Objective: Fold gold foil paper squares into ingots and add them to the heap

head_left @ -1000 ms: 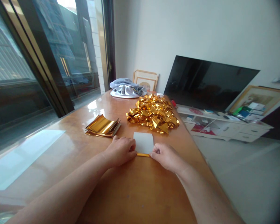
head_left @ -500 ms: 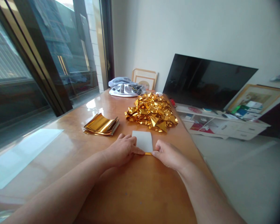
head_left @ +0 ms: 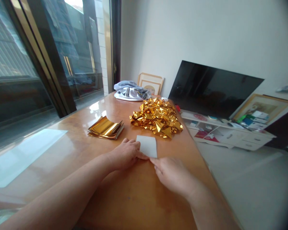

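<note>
A sheet of gold foil paper (head_left: pixel 148 146) lies flat on the table with its pale back up. My left hand (head_left: pixel 127 154) covers its left side, the fingers curled and the thumb pressed at the near edge. My right hand (head_left: pixel 171 172) is closed, its leading fingertip on the near edge right beside the left thumb. The fingers hide most of that edge. Beyond the left hand rests a stack of gold foil sheets (head_left: pixel 105 127), slightly curled. A heap of folded gold foil pieces (head_left: pixel 158 118) sits past the sheet, to the right.
The glossy wooden table (head_left: pixel 134 198) ends at its right edge above a pale floor. Folded cloth (head_left: pixel 131 91) lies at the far end. A television (head_left: pixel 213 89) stands on a white cabinet (head_left: pixel 244 134), and a sliding glass door (head_left: pixel 69 54) is at left.
My right hand has moved left along the near edge, up to the left thumb. The gold strip that showed there is now covered. The left hand stays put; the view has shifted slightly.
</note>
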`<state>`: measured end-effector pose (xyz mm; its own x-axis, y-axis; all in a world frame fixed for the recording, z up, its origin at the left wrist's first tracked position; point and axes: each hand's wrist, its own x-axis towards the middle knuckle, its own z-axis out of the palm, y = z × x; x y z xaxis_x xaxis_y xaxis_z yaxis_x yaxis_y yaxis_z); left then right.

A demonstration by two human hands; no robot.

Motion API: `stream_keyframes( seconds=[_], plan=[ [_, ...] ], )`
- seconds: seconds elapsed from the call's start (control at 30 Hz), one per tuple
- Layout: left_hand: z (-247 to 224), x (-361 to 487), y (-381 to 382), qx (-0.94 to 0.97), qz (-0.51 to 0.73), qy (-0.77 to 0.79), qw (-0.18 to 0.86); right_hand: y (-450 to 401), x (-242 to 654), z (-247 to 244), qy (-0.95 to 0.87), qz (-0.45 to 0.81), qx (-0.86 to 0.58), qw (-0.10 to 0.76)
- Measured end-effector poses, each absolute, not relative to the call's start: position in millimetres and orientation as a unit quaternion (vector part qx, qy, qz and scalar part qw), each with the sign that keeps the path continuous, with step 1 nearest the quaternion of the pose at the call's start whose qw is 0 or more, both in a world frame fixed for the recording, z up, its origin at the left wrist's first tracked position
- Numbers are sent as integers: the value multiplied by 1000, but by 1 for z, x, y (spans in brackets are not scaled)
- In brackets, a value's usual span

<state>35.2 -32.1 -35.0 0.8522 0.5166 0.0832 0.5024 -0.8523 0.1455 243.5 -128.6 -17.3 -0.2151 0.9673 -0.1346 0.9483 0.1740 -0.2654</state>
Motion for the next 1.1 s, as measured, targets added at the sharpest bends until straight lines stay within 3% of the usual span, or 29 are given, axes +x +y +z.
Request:
stream_keyframes(
  seconds=[0.13, 0.3, 0.4, 0.57, 0.63, 0.8, 1.1],
  plan=[
    [-35, 35, -31, 958, 53, 272, 66, -135, 247, -9, -778, 68, -621, -66],
    [-37, 35, -30, 959, 59, 271, 65, -136, 257, 2, -745, 79, -658, -74],
    [-39, 35, -30, 959, 62, 269, 63, -133, 259, 0, -742, 88, -665, 7],
    [-39, 36, -29, 960, 61, 265, 63, -115, 248, -26, -746, 129, -605, 249],
    [-38, 36, -29, 960, 61, 265, 64, -107, 245, -40, -723, 144, -613, 286],
    [-37, 37, -31, 957, 60, 273, 71, -97, 249, -60, -694, 161, -666, 220],
    [-35, 31, -25, 943, 84, 293, 133, -96, 241, -51, -697, 134, -692, 133]
  ],
)
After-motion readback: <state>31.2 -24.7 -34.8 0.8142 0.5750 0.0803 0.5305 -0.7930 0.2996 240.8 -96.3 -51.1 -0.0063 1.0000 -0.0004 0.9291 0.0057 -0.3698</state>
